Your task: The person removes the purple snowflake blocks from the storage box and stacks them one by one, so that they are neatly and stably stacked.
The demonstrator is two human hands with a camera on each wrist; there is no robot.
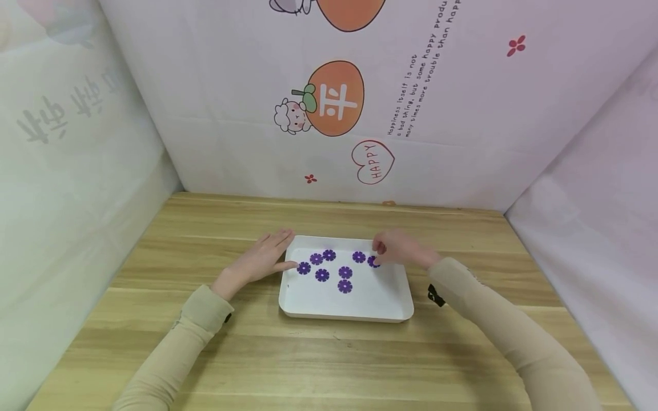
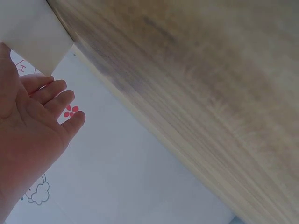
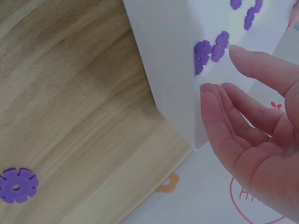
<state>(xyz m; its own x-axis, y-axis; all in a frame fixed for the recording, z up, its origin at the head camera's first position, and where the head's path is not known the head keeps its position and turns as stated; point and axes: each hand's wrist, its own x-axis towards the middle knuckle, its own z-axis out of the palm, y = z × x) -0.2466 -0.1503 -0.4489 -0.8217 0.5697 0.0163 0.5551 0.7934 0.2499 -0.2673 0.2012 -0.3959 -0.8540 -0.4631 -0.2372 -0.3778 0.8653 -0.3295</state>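
On tabletop (image 1: 329,365), tray (image 1: 313,299) lengthwise left-to-right

The table (image 1: 308,365) looks like wood to me, streaky in the grain, smooth, with a soft sheen. The tray (image 1: 316,301) seems smooth plastic, and the discs (image 3: 24,183) plastic too, more matt. The wall sheets (image 1: 241,103) (cloth or thin plastic, I can't tell) look faintly creased. The sleeves (image 1: 205,311) are matt, wrinkled cloth.

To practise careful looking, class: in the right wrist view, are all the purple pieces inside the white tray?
No, one purple piece lies outside the white tray, on the wooden table.
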